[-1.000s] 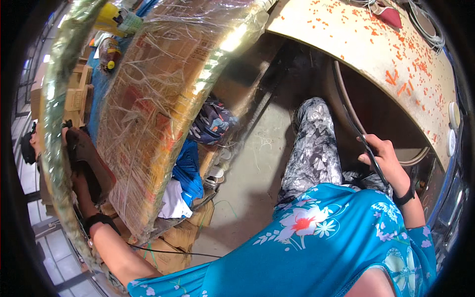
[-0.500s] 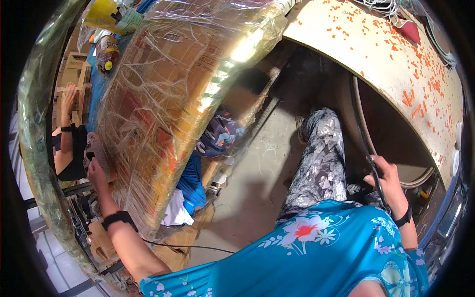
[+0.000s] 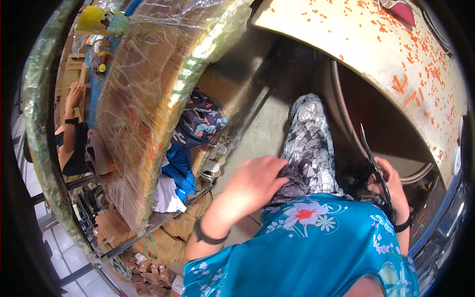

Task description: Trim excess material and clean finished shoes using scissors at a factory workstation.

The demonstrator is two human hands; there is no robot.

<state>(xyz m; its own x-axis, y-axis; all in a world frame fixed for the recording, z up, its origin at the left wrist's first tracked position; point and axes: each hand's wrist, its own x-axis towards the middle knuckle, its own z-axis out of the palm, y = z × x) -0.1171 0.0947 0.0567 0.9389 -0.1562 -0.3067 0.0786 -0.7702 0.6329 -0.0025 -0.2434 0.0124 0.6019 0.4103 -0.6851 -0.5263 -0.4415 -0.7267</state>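
Observation:
My right hand is closed around a thin, dark curved strip at the right of my lap. Its pointed upper end rises past my fingers, and its lower part runs down along my wrist. My left hand is over my thigh, back up and slightly blurred, with its fingers stretched toward the patterned black-and-white trousers. Nothing shows in it. Whether its fingertips touch the cloth I cannot tell.
A cream tabletop littered with orange scraps curves along the upper right. At left stands a plastic-wrapped cardboard-covered bench. A dark patterned bag and blue cloth lie under it. Beyond it is another person's hand.
My left hand has come from beside the wrapped bench at the far left to over my thigh. My right hand keeps the dark strip, now tilted slightly differently. The view has shifted a little.

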